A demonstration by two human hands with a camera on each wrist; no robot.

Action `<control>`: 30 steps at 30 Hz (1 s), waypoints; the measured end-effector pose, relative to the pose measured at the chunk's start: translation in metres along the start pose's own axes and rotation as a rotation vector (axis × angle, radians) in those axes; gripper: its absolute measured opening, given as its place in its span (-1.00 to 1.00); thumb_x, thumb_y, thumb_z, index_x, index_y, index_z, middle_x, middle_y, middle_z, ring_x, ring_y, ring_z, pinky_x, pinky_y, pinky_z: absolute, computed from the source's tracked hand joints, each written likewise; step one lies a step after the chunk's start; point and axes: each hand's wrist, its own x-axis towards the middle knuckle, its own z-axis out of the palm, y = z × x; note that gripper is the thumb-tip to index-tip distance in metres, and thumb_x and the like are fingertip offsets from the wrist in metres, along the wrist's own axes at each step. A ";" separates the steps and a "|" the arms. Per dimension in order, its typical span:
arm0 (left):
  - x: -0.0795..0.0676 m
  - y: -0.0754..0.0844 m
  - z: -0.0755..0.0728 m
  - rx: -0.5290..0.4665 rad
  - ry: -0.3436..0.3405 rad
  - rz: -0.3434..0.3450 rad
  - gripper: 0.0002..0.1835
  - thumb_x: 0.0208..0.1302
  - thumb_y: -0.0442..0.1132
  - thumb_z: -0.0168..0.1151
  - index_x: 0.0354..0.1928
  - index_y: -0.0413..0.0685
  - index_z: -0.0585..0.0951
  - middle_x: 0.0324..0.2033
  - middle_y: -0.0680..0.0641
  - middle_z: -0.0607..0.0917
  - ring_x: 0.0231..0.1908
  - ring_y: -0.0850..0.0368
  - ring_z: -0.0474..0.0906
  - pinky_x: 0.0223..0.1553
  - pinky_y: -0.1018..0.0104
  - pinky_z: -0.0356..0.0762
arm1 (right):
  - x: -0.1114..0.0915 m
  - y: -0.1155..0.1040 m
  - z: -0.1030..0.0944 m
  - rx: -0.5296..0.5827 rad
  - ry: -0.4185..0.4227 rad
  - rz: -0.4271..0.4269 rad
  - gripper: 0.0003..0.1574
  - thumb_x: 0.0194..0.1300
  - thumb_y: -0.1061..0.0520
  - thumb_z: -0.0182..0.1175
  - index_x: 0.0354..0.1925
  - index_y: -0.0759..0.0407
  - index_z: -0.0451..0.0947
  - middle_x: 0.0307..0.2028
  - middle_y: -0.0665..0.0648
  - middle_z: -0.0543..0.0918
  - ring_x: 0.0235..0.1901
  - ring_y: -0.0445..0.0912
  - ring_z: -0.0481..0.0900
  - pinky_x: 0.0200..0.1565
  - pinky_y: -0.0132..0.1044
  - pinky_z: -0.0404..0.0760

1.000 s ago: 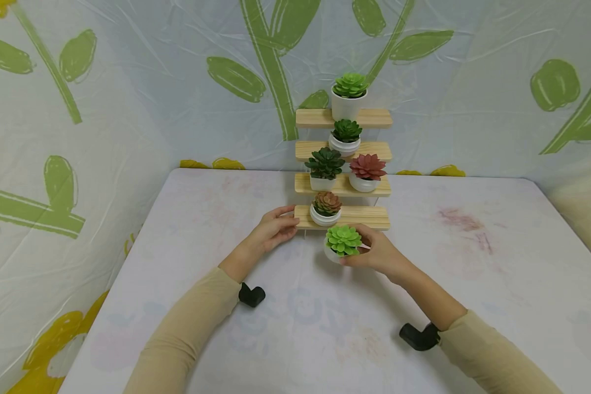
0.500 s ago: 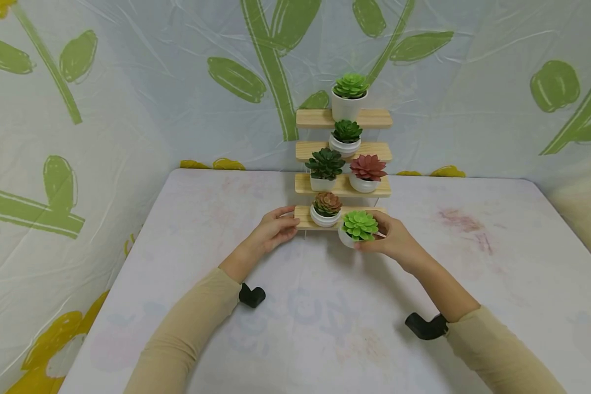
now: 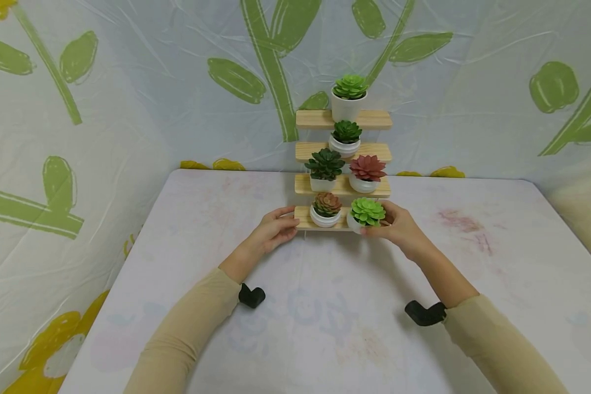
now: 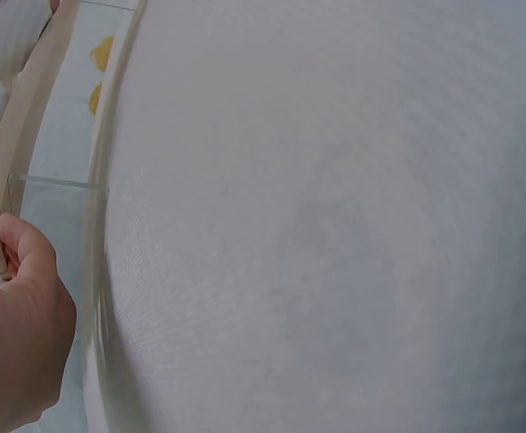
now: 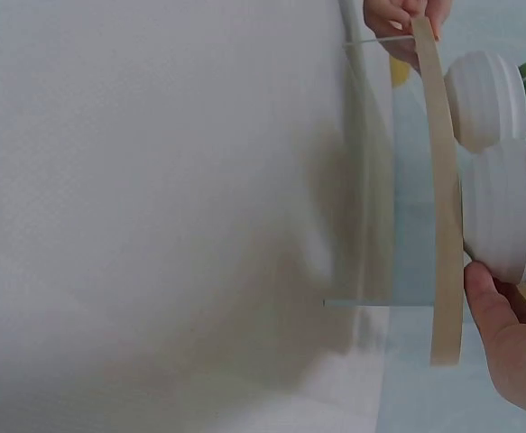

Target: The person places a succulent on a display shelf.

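Note:
My right hand (image 3: 401,230) grips a bright green succulent (image 3: 368,211) in a white pot (image 5: 506,212) over the right part of the lowest shelf (image 3: 302,217). In the right wrist view the pot's base is right at the shelf board (image 5: 445,207), thumb and fingers around its side. My left hand (image 3: 276,229) pinches the left end of that shelf, its thumb on the wood in the left wrist view. A brownish-red succulent (image 3: 327,204) in a white pot sits on the same shelf, left of the green one.
Higher steps of the wooden stand hold a dark green succulent (image 3: 325,164), a red succulent (image 3: 368,167), another green succulent (image 3: 347,132) and a light green succulent (image 3: 349,87) at the top. A leaf-printed sheet (image 3: 423,109) hangs behind the white table (image 3: 300,339).
My right hand has carried the bright green succulent rightward and away from me, from in front of the stand to the lowest shelf's right side. The left hand has stayed put.

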 end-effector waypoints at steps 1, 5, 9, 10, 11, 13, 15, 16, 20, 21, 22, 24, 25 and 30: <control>0.000 0.000 0.000 0.002 -0.001 -0.001 -0.42 0.24 -0.55 0.08 0.31 -0.15 0.30 0.18 -0.15 0.37 -0.35 0.20 0.44 -0.39 0.45 0.48 | 0.001 0.000 -0.001 0.003 0.002 0.000 -0.09 0.06 0.24 0.36 0.33 0.21 0.18 0.22 0.23 0.32 0.12 0.03 0.34 -0.11 -0.44 0.49; 0.000 0.000 0.000 0.008 -0.002 -0.002 -0.41 0.24 -0.54 0.09 0.32 -0.14 0.30 0.19 -0.16 0.37 -0.35 0.20 0.45 -0.39 0.46 0.48 | 0.006 0.001 -0.002 0.009 0.012 0.002 -0.07 0.06 0.25 0.36 0.34 0.21 0.17 0.23 0.22 0.30 0.11 0.01 0.32 -0.11 -0.46 0.48; -0.001 0.001 0.001 0.015 0.000 -0.001 -0.41 0.24 -0.54 0.09 0.32 -0.14 0.29 0.20 -0.17 0.38 -0.36 0.20 0.45 -0.40 0.46 0.48 | 0.009 0.002 -0.003 0.017 0.018 -0.001 -0.08 0.09 0.25 0.34 0.35 0.24 0.14 0.24 0.25 0.29 0.11 -0.03 0.31 -0.11 -0.49 0.46; -0.001 0.001 0.002 0.017 -0.001 0.000 -0.41 0.24 -0.54 0.09 0.32 -0.14 0.29 0.20 -0.17 0.38 -0.35 0.20 0.46 -0.40 0.46 0.48 | 0.009 0.003 -0.004 0.018 0.018 -0.003 -0.08 0.09 0.25 0.34 0.35 0.24 0.13 0.24 0.25 0.29 0.11 -0.04 0.31 -0.11 -0.50 0.47; -0.001 0.002 0.002 0.021 -0.002 0.000 -0.41 0.24 -0.54 0.09 0.32 -0.14 0.29 0.21 -0.18 0.38 -0.35 0.20 0.46 -0.40 0.46 0.48 | 0.009 0.003 -0.004 0.023 0.017 -0.007 -0.08 0.11 0.25 0.33 0.36 0.25 0.12 0.24 0.26 0.28 0.11 -0.04 0.31 -0.12 -0.50 0.47; -0.002 0.002 0.003 0.030 0.000 -0.001 -0.41 0.24 -0.54 0.09 0.32 -0.14 0.30 0.21 -0.18 0.38 -0.34 0.20 0.46 -0.40 0.46 0.49 | 0.009 0.003 -0.005 0.033 0.011 -0.010 -0.07 0.12 0.25 0.32 0.37 0.25 0.11 0.25 0.25 0.27 0.11 -0.04 0.31 -0.11 -0.50 0.48; -0.002 0.003 0.003 0.035 0.005 -0.003 -0.42 0.24 -0.54 0.09 0.31 -0.13 0.31 0.21 -0.18 0.39 -0.34 0.20 0.47 -0.40 0.46 0.49 | 0.009 0.003 -0.006 0.032 0.000 -0.014 -0.07 0.13 0.24 0.32 0.37 0.25 0.09 0.25 0.25 0.26 0.13 -0.05 0.30 -0.08 -0.50 0.46; -0.001 0.003 0.003 0.036 0.008 -0.002 -0.42 0.23 -0.54 0.09 0.31 -0.14 0.31 0.20 -0.18 0.39 -0.34 0.20 0.47 -0.41 0.46 0.49 | 0.009 0.003 -0.008 0.029 -0.007 -0.017 -0.07 0.13 0.24 0.32 0.37 0.25 0.09 0.26 0.24 0.26 0.15 -0.05 0.29 -0.06 -0.51 0.44; -0.002 0.003 0.003 0.057 0.003 0.007 -0.43 0.23 -0.55 0.10 0.30 -0.16 0.32 0.12 -0.17 0.45 -0.39 0.22 0.48 -0.43 0.47 0.49 | 0.005 0.003 -0.017 0.011 -0.032 -0.034 -0.10 0.14 0.21 0.32 0.35 0.25 0.11 0.23 0.19 0.28 0.14 -0.08 0.30 -0.04 -0.53 0.41; -0.002 0.004 0.002 0.078 -0.005 0.011 -0.43 0.23 -0.54 0.10 0.30 -0.16 0.31 0.09 -0.16 0.46 -0.40 0.23 0.49 -0.42 0.47 0.49 | 0.004 0.004 -0.019 0.009 -0.039 -0.042 -0.11 0.15 0.21 0.31 0.35 0.25 0.12 0.23 0.19 0.28 0.13 -0.08 0.30 -0.04 -0.53 0.42; -0.003 0.004 0.001 0.101 -0.016 0.014 -0.43 0.25 -0.52 0.09 0.30 -0.15 0.30 0.05 -0.15 0.48 -0.41 0.23 0.49 -0.41 0.47 0.50 | 0.002 0.005 -0.022 0.001 -0.042 -0.050 -0.14 0.17 0.19 0.30 0.35 0.24 0.13 0.22 0.19 0.28 0.12 -0.07 0.31 -0.05 -0.53 0.44; -0.005 0.006 -0.002 0.170 -0.045 0.022 -0.45 0.29 -0.47 0.08 0.31 -0.13 0.29 0.00 -0.14 0.49 -0.37 0.23 0.50 -0.33 0.43 0.53 | -0.002 0.006 -0.029 -0.022 -0.043 -0.069 -0.17 0.22 0.16 0.26 0.35 0.23 0.13 0.21 0.21 0.29 0.14 -0.01 0.31 -0.07 -0.51 0.46; -0.007 0.007 -0.005 0.212 -0.059 0.031 -0.47 0.31 -0.44 0.07 0.32 -0.11 0.28 -0.01 -0.14 0.50 -0.33 0.22 0.51 -0.28 0.40 0.53 | -0.004 0.006 -0.033 -0.048 -0.039 -0.079 -0.19 0.24 0.14 0.24 0.35 0.23 0.12 0.22 0.23 0.29 0.15 0.03 0.31 -0.07 -0.49 0.47; -0.015 0.022 -0.026 0.536 -0.101 0.164 -0.49 0.36 -0.25 0.08 0.32 -0.10 0.28 0.12 -0.20 0.46 0.00 0.02 0.47 0.03 0.12 0.45 | -0.016 0.007 -0.056 -0.242 0.023 -0.113 -0.20 0.31 0.03 0.17 0.38 0.21 0.09 0.26 0.33 0.25 0.23 0.22 0.22 0.10 -0.09 0.41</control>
